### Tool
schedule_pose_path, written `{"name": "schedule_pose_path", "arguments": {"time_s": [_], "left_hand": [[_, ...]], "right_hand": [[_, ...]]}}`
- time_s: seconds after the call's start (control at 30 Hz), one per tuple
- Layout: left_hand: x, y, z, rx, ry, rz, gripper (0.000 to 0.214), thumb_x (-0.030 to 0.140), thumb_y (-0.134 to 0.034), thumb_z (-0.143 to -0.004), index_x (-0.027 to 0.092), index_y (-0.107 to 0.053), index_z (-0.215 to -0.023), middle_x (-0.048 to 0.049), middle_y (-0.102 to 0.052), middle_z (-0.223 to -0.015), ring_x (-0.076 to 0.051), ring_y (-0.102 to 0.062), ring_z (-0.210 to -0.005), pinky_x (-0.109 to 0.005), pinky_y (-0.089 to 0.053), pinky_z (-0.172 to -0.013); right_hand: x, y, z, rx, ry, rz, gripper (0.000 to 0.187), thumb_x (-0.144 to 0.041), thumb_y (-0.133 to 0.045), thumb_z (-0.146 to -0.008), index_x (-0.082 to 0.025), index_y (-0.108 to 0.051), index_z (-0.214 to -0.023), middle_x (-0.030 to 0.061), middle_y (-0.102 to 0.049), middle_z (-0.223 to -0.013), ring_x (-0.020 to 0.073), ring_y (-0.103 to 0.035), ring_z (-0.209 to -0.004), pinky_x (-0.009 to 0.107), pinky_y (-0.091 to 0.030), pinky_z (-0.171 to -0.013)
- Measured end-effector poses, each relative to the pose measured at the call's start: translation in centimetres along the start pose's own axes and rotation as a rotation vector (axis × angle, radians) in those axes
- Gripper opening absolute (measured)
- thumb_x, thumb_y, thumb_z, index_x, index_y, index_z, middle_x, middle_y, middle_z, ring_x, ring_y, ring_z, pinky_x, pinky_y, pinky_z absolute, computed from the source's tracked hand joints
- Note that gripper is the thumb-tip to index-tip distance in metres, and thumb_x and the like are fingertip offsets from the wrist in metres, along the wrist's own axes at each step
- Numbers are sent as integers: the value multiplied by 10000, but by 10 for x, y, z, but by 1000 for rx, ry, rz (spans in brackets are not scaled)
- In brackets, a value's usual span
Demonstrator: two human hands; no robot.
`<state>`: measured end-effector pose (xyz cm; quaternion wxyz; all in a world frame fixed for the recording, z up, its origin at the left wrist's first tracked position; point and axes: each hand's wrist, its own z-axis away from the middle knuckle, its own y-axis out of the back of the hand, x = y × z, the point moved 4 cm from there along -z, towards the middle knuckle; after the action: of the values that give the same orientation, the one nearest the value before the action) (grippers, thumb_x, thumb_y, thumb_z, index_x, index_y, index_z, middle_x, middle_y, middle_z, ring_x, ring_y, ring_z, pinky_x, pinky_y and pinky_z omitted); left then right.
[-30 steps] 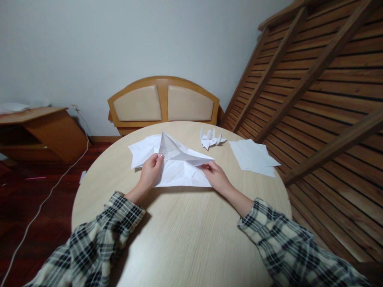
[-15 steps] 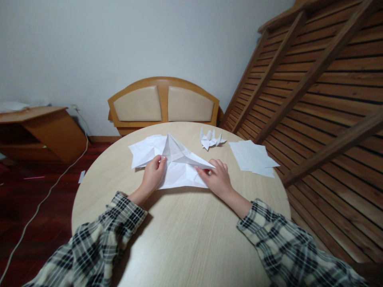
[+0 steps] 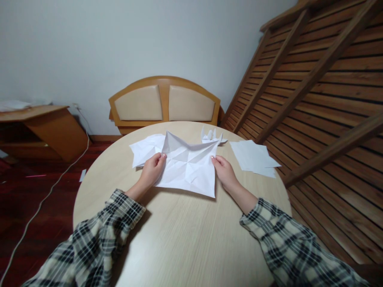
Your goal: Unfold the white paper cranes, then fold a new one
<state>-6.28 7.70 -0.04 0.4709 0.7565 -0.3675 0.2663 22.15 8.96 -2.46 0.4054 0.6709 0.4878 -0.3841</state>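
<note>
Change: since half a second back you've pulled the raised peak of the creased sheet point(image 3: 187, 167) open; it now spreads nearly flat, and your right hand point(image 3: 225, 175) has slid out to the sheet's right edge.
Left hand: your left hand point(image 3: 152, 172) pinches the sheet's left edge, thumb on top, fingers curled under, just left of frame centre.
Right hand: closed on the right edge near its upper corner, fingertips on the paper.
Creased sheet: white, covered in fold lines, lying in the middle of the round tabletop point(image 3: 179, 239), its far edge lifted a little, its near right corner pointing toward you.
Second sheet: another crumpled white sheet point(image 3: 145, 147) lies partly under the first, sticking out toward the upper left.
Folded figures: small white paper figures point(image 3: 213, 137) sit just beyond the sheet's far right corner; partly hidden by it, so you can't count them.
Paper stack: flat white sheets point(image 3: 253, 157) lie right of centre near the tabletop's edge, apart from your right hand.
Surroundings: padded wooden chair back point(image 3: 164, 103) behind the tabletop; slatted wooden frame point(image 3: 323, 87) leaning at the right; a low wooden desk point(image 3: 44, 127) at the left.
</note>
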Motion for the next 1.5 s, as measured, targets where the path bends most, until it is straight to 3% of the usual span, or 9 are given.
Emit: {"name": "schedule_pose_path", "arguments": {"time_s": [0.2,0.4,0.53,0.67,0.83,1.1,1.23,1.37,1.5], "left_hand": [[0,-2,-2,-21,18,53,357,486,-412,-900,210,-489,-686,7,-492,-646,-175,-475,-659,-299,-362,-636],[2,-3,-1,-56,107,150,385,526,-435,-851,199,-521,-666,4,-515,-634,-168,-484,-645,-290,-400,-637],[3,-2,0,-61,167,231,403,565,-492,-800,195,-541,-647,-2,-543,-621,-163,-484,-622,-274,-409,-594],[7,-5,3,-100,184,278,425,596,-529,-778,202,-514,-617,17,-487,-564,-143,-425,-555,-256,-359,-512],[11,-7,7,-153,112,255,395,545,-516,-825,206,-496,-622,20,-471,-583,-136,-407,-548,-260,-350,-515],[3,-10,6,-131,-3,176,352,475,-452,-900,211,-510,-675,-5,-516,-658,-165,-458,-646,-295,-392,-633],[10,-8,8,-101,-25,211,333,463,-481,-897,217,-492,-672,-1,-501,-660,-165,-452,-656,-289,-395,-635],[10,-9,9,-103,52,293,338,492,-529,-859,212,-516,-670,2,-505,-652,-158,-448,-641,-278,-395,-605],[3,-15,7,-131,184,449,385,570,-600,-777,200,-560,-675,-7,-553,-653,-155,-485,-632,-288,-436,-623]], "right_hand": [[13,-4,0,-4,-165,-250,426,-626,-661,-753,-202,-647,-795,21,-665,-804,207,-592,-804,332,-463,-779],[17,1,-2,79,-90,-115,383,-598,-607,-817,-218,-644,-777,30,-656,-804,210,-568,-795,320,-454,-735],[14,5,-4,18,-85,-98,376,-574,-652,-786,-208,-623,-705,12,-631,-745,187,-548,-733,302,-431,-687],[9,1,-1,-71,-221,-279,390,-568,-744,-715,-197,-624,-721,-11,-638,-681,159,-554,-640,278,-432,-616],[6,-5,3,-100,-351,-535,384,-505,-815,-694,-183,-685,-857,38,-740,-815,193,-673,-732,315,-541,-733],[17,-8,-1,-117,-473,-727,149,-323,-715,-839,-183,-679,-877,70,-765,-848,225,-730,-825,365,-583,-872],[20,-10,0,-184,-612,-740,159,-307,-601,-911,-172,-686,-916,92,-769,-854,250,-738,-864,416,-585,-874],[18,-10,1,-259,-654,-753,202,-336,-587,-921,-161,-685,-944,107,-767,-879,255,-737,-904,410,-583,-871],[12,-11,3,-225,-646,-790,221,-350,-575,-929,-168,-685,-986,94,-768,-890,247,-733,-924,398,-582,-873]]}}
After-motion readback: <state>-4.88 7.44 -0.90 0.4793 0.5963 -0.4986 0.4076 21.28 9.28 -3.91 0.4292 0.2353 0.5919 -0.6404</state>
